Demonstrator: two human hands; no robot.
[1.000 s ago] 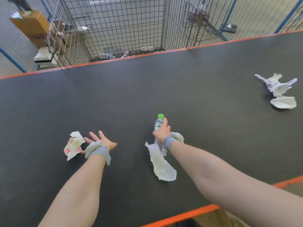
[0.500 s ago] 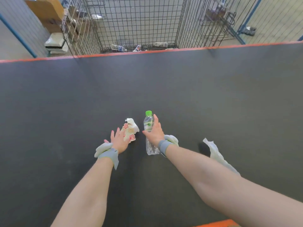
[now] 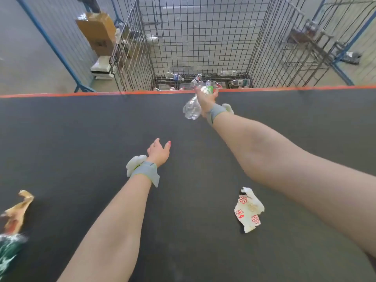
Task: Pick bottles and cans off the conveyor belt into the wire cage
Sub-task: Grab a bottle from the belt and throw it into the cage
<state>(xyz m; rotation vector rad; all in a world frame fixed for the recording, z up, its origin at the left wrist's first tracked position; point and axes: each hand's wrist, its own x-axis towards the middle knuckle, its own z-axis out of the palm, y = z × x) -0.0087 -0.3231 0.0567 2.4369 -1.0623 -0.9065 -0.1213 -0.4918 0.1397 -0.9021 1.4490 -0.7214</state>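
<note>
The right hand (image 3: 205,97) grips a clear plastic bottle (image 3: 191,108) near its green-capped end. It is held above the far edge of the conveyor belt (image 3: 81,139), with the base pointing back toward the person and the whole bottle blurred. The left hand (image 3: 157,153) is over the middle of the belt with its fingers loose, holding nothing. Both wrists wear grey bands.

A white wrapper with red prints (image 3: 248,210) lies on the dark belt under the right forearm. A crumpled brown scrap (image 3: 17,210) and a blurred green item (image 3: 8,253) lie at the left edge.

Beyond the belt's orange far border (image 3: 61,95) stands the wire cage (image 3: 203,37), with several bottles (image 3: 240,82) on its floor. A cardboard box (image 3: 97,31) stands to the left of the cage on a concrete floor.
</note>
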